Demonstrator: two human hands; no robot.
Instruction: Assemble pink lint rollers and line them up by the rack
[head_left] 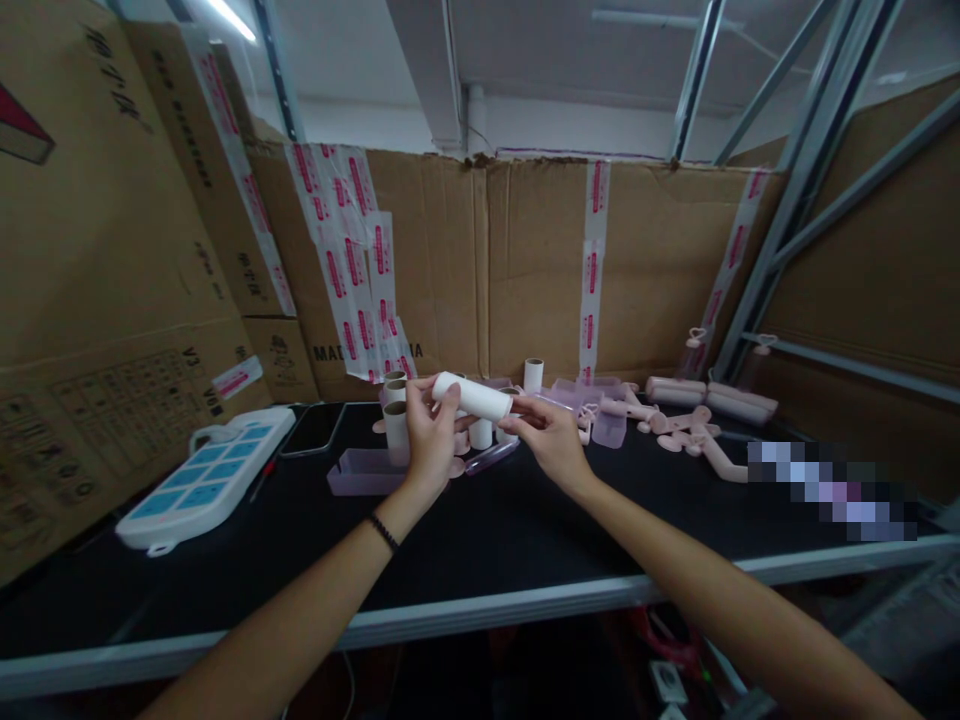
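A white paper roll lies tilted across my two hands above the shelf, its right end lower. My left hand is closed round its left part, thumb on top. With thumb and fingers pinched together, my right hand grips the roll's right end. Beside my left hand stands a white roll with a brown cardboard core. A translucent purple case lies below it, partly hidden by my left hand. Another white roll stands upright behind my right hand.
A white power strip and a dark phone lie on the left. Pink handle pieces and pink rollers are at the right. Cardboard walls close off the back and left. A metal edge runs along the front.
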